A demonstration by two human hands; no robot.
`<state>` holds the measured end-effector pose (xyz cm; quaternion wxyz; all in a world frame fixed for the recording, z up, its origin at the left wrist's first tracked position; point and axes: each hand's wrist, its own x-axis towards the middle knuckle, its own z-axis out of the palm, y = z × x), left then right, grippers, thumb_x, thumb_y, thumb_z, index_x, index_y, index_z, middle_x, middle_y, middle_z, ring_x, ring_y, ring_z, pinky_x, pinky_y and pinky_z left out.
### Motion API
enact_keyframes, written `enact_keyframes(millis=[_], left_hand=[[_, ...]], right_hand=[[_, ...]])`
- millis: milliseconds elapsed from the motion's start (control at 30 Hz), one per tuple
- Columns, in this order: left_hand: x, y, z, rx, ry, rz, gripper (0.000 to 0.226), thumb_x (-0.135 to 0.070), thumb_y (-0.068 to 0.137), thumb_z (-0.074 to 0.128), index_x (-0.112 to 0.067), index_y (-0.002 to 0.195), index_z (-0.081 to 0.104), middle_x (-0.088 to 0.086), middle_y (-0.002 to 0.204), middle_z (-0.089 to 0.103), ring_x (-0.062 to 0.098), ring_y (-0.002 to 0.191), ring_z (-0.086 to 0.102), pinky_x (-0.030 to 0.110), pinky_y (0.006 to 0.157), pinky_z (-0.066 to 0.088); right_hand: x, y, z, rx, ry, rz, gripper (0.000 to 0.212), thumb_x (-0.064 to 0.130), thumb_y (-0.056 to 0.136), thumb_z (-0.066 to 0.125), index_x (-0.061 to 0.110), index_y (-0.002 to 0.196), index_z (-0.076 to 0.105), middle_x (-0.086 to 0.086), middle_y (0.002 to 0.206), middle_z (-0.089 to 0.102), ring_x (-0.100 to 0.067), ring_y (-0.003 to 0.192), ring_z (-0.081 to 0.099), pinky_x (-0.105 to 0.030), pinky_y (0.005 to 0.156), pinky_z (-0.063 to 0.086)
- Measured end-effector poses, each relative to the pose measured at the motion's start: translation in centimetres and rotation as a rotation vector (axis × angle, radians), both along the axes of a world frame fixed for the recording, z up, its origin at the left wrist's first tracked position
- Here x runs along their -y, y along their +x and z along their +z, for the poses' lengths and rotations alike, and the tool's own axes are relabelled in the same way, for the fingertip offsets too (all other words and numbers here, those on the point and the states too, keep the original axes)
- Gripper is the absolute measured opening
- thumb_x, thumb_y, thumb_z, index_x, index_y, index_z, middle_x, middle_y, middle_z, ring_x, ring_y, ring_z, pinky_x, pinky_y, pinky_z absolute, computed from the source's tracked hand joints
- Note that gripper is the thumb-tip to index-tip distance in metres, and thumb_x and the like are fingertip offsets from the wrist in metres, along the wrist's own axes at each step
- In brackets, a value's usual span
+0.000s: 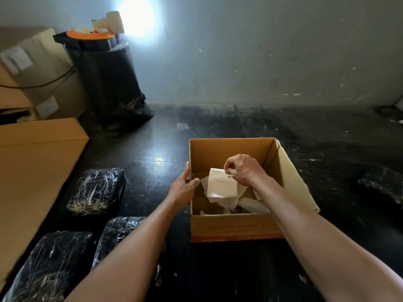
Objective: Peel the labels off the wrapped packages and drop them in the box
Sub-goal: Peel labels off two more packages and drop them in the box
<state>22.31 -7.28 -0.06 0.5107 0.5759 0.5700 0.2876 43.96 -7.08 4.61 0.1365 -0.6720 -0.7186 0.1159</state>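
Low on the left, three wrapped packages (96, 190) lie on the dark floor. In the middle, the left hand (183, 187) grips the box (235, 227) wall. The right hand (242, 170) pinches a label (221, 184) over the box. The sticky label may cling to the fingers and not fall.

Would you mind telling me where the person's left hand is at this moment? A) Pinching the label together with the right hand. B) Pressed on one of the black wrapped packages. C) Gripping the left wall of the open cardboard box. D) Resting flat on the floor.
C: the left hand grips the left wall of the box, while the right hand alone pinches the label over the opening.
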Motion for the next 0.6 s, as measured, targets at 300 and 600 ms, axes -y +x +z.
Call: enact_keyframes(millis=[300, 600], left_hand=[[0.1, -0.2, 0.2, -0.044, 0.015, -0.011, 0.070, -0.034, 0.106, 0.052, -0.044, 0.161, 0.010, 0.004, 0.157, 0.045, 0.030, 0.141, 0.048, 0.053, 0.111, 0.045], [0.1, -0.1, 0.9, -0.166, 0.085, -0.040, 0.072, -0.040, 0.104, 0.052, -0.033, 0.163, 0.011, 0.004, 0.162, 0.036, 0.030, 0.145, 0.041, 0.049, 0.112, 0.042]], right_hand=[[0.3, 0.4, 0.6, -0.022, 0.024, 0.003, 0.002, 0.021, 0.092, 0.070, 0.022, 0.094, 0.069, 0.001, 0.097, 0.071, -0.016, 0.090, 0.067, -0.035, 0.083, 0.060], [1.0, -0.5, 1.4, -0.056, -0.030, 0.012, 0.024, 0.022, 0.097, 0.062, 0.017, 0.120, 0.068, -0.002, 0.118, 0.070, -0.017, 0.106, 0.067, -0.031, 0.091, 0.058]])
